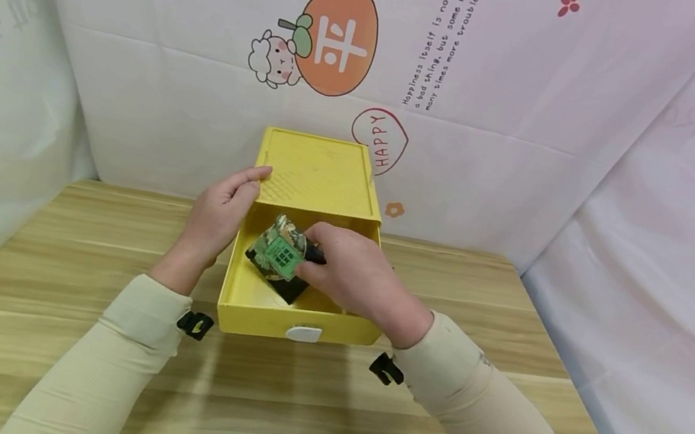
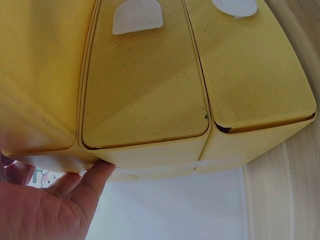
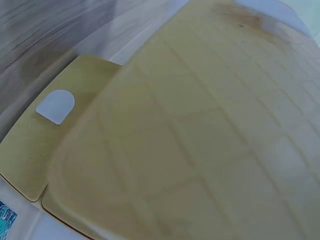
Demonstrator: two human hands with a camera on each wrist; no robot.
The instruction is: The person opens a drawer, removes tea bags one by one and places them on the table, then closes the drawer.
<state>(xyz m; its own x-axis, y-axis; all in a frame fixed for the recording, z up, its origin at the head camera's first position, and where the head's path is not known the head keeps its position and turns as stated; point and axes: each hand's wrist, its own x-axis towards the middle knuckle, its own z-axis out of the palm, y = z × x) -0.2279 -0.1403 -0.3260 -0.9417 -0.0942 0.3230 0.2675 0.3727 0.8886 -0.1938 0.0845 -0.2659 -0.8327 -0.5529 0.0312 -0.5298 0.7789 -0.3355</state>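
A yellow drawer cabinet stands on the table with its top drawer pulled out. Inside that drawer lies a small dark packet with a green label and a mottled print. My right hand reaches into the drawer and pinches the packet by its right side; the fingertips are partly hidden. My left hand rests against the cabinet's left side, fingers extended near the top edge. In the left wrist view its thumb touches the cabinet's side below the drawer fronts. The right wrist view shows no hand, only the open drawer's front.
Lower drawers with white pulls stay closed beneath the open one. A wood-grain table bears the cabinet. Behind it hangs a white printed cloth, with more cloth at both sides.
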